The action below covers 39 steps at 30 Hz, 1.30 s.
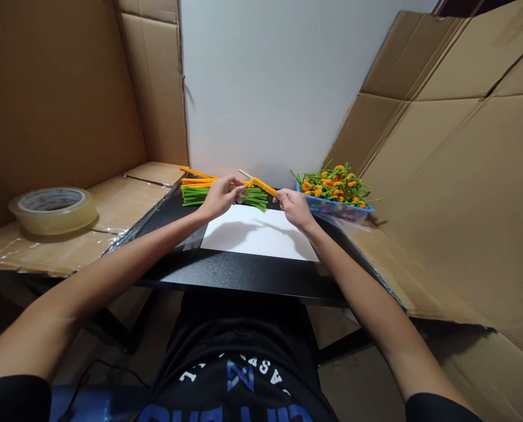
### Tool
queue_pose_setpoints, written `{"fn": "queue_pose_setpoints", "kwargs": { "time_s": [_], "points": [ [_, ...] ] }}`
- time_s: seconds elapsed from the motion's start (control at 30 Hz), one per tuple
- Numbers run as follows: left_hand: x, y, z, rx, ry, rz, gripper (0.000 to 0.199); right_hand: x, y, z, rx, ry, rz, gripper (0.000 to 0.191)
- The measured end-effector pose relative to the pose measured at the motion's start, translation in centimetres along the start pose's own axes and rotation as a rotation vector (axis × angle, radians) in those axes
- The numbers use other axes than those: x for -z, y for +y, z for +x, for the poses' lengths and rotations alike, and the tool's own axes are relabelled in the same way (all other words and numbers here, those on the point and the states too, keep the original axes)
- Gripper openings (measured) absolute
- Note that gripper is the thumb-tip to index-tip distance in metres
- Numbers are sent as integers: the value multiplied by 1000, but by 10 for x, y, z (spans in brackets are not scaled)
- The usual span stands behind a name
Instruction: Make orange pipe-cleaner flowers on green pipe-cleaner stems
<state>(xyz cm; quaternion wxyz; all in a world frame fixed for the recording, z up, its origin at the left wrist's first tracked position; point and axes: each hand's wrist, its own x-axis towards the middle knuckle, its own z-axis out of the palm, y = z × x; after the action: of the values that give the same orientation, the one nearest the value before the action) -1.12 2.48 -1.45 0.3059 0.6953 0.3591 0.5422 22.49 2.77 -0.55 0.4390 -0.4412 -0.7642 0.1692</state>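
Between my hands, above a white sheet of paper (261, 237), an orange pipe cleaner (263, 186) is coiled around a thin pale stick (245, 174). My right hand (294, 207) is closed around the lower right end of the coiled stick. With thumb and fingers, my left hand (225, 196) pinches the loose end of the orange pipe cleaner near the stick's upper left part. Behind my left hand lie bundles of orange pipe cleaners (193, 183) and green pipe cleaners (193, 195), partly hidden by it.
A blue mesh basket (335, 208) at the back right holds several orange flowers with green stems (331, 183). On cardboard at left rests a large roll of clear tape (54, 210). Cardboard walls (472, 158) flank the black table (239, 272), and a pale wall stands behind.
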Motion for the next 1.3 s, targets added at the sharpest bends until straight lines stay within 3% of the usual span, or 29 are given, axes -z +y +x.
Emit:
{"fn": "queue_pose_setpoints", "kwargs": {
  "time_s": [0.1,0.17,0.27,0.4,0.57,0.67,0.77,0.9,1.03,1.17,1.3],
  "points": [
    [7,-9,6,207,-148,-247,34,2,3,1,-26,-174,339,52],
    [17,-14,11,249,-260,-270,34,8,5,1,-13,-336,464,53],
    [33,-19,15,180,-291,-160,22,21,8,1,13,-532,447,51],
    [40,-17,16,154,-328,-25,17,31,4,0,110,-692,211,47],
    [35,-11,12,129,-340,230,24,22,-13,-5,264,-634,-322,28],
    [31,-6,10,56,-220,346,28,9,-20,-10,245,-503,-559,26],
    [25,2,6,-64,-99,420,27,1,-21,-12,152,-344,-631,28],
    [15,8,1,-147,12,321,27,0,-11,-6,47,-159,-393,30],
    [13,-4,4,-24,62,90,31,0,3,1,20,-113,3,39],
    [24,-19,13,145,-4,-69,35,2,7,3,-16,-272,374,53],
    [39,-20,19,171,-186,-183,29,10,2,0,11,-479,474,53]
  ]
}}
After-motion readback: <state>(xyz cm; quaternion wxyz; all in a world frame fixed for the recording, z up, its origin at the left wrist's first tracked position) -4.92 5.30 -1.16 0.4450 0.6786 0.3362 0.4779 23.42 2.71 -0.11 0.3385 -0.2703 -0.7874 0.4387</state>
